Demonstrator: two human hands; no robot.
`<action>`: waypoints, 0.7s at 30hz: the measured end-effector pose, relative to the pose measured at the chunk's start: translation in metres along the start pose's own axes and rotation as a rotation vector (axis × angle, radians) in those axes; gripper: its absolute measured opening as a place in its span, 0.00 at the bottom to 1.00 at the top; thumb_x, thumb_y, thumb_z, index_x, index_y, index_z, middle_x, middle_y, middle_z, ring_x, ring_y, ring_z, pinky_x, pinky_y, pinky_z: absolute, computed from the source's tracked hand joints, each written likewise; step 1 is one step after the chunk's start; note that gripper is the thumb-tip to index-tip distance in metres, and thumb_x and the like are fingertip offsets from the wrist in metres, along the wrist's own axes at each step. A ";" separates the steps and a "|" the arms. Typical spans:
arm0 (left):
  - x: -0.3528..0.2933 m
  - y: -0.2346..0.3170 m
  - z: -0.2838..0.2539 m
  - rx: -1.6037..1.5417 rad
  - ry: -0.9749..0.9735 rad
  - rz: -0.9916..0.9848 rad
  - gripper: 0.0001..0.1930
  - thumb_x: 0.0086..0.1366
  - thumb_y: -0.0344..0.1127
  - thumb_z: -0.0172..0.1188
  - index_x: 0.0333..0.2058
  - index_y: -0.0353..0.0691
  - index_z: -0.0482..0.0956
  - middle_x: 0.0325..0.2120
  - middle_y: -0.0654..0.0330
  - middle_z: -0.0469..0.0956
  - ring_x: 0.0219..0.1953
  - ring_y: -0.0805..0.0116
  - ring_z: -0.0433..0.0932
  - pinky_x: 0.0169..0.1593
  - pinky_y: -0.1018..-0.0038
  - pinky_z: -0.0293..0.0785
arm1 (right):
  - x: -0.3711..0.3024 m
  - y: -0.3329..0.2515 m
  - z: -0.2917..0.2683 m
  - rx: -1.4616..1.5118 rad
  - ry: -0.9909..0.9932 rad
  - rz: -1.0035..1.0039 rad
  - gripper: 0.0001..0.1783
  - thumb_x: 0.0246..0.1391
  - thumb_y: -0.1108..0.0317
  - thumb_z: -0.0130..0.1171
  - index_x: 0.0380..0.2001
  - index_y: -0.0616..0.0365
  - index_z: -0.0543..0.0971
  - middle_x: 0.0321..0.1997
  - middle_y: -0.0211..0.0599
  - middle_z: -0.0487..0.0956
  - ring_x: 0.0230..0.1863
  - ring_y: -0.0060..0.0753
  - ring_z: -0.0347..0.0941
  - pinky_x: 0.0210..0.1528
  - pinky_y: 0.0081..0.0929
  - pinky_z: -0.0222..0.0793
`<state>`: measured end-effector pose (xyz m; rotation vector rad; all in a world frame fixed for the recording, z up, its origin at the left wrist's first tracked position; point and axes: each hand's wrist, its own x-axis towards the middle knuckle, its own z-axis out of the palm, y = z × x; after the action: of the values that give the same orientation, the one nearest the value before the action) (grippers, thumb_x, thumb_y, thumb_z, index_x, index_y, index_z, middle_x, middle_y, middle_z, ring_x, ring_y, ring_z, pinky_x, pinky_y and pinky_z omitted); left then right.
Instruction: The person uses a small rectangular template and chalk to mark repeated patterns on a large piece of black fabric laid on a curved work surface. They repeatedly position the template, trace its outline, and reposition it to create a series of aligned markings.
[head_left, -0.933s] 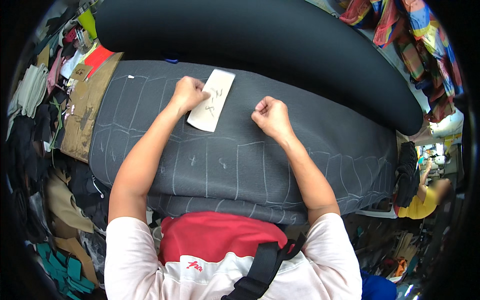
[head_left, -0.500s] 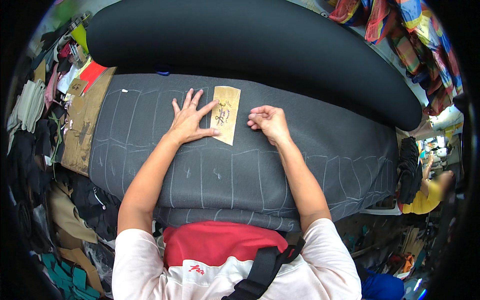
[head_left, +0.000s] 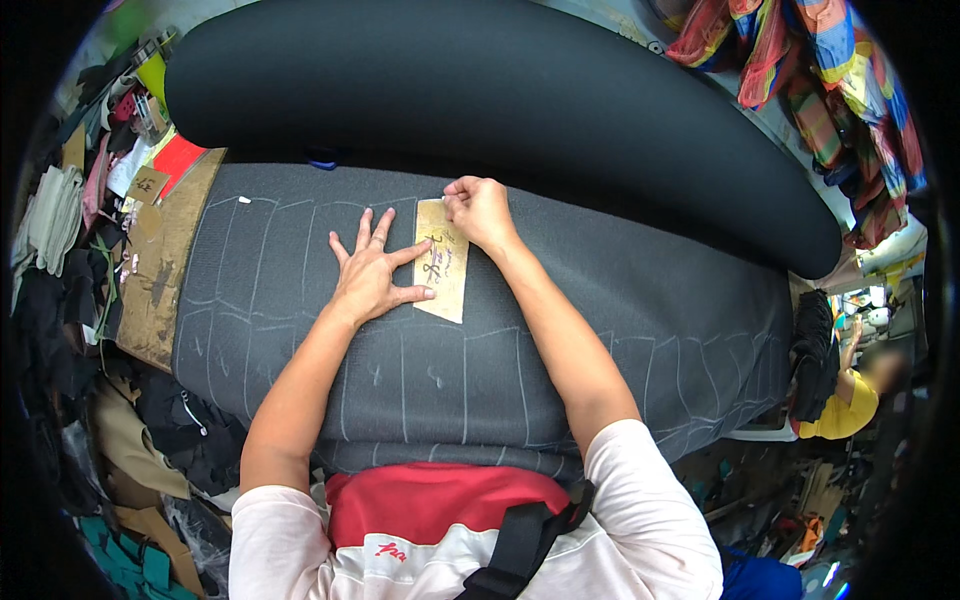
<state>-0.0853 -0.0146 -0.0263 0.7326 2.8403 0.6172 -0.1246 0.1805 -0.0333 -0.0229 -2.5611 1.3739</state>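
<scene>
A tan card template (head_left: 440,290) with handwriting lies flat on dark grey cloth (head_left: 640,270) marked with pale chalk outlines. My left hand (head_left: 370,275) is spread out, its thumb and forefinger pressing on the template's left side and the other fingers resting on the cloth. At the template's upper right corner, my right hand (head_left: 482,213) is closed in a pinch. Whatever its fingertips hold, if anything, is too hidden to name. A small white piece (head_left: 245,200), perhaps chalk, lies at the cloth's upper left.
Beyond the cloth stretches a large black fabric roll (head_left: 450,90). A small blue object (head_left: 322,164) sits against its base. At left are a wooden board edge (head_left: 160,285) and heaped scraps. Checked bags (head_left: 825,110) hang at upper right; a person in yellow (head_left: 845,405) is at far right.
My right hand has moved left and up, from beside the template to its upper right corner. My left hand stays spread on the template's left side. The view has shifted slightly.
</scene>
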 end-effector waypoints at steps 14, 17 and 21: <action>0.000 0.005 -0.004 0.009 0.011 -0.020 0.39 0.28 0.63 0.71 0.47 0.69 0.77 0.64 0.51 0.52 0.68 0.50 0.39 0.60 0.32 0.28 | 0.039 -0.052 0.010 -0.807 -0.259 0.319 0.12 0.40 0.65 0.64 0.31 0.57 0.83 0.36 0.44 0.81 0.44 0.41 0.78 0.44 0.32 0.73; 0.000 0.005 -0.004 -0.008 0.010 -0.027 0.40 0.27 0.62 0.72 0.47 0.68 0.77 0.64 0.51 0.52 0.68 0.50 0.39 0.61 0.32 0.28 | 0.035 -0.051 -0.014 -0.819 -0.288 0.421 0.13 0.40 0.66 0.64 0.32 0.57 0.83 0.38 0.44 0.81 0.45 0.41 0.77 0.45 0.32 0.73; 0.001 0.006 -0.004 -0.022 0.023 -0.030 0.41 0.25 0.60 0.73 0.47 0.66 0.78 0.64 0.52 0.52 0.68 0.50 0.39 0.61 0.32 0.29 | 0.022 -0.043 -0.027 -0.728 -0.194 0.502 0.13 0.40 0.67 0.63 0.31 0.61 0.82 0.37 0.48 0.81 0.45 0.44 0.77 0.45 0.33 0.72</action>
<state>-0.0847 -0.0106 -0.0201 0.6829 2.8548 0.6551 -0.1359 0.1815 0.0209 -0.7239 -3.2131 0.4799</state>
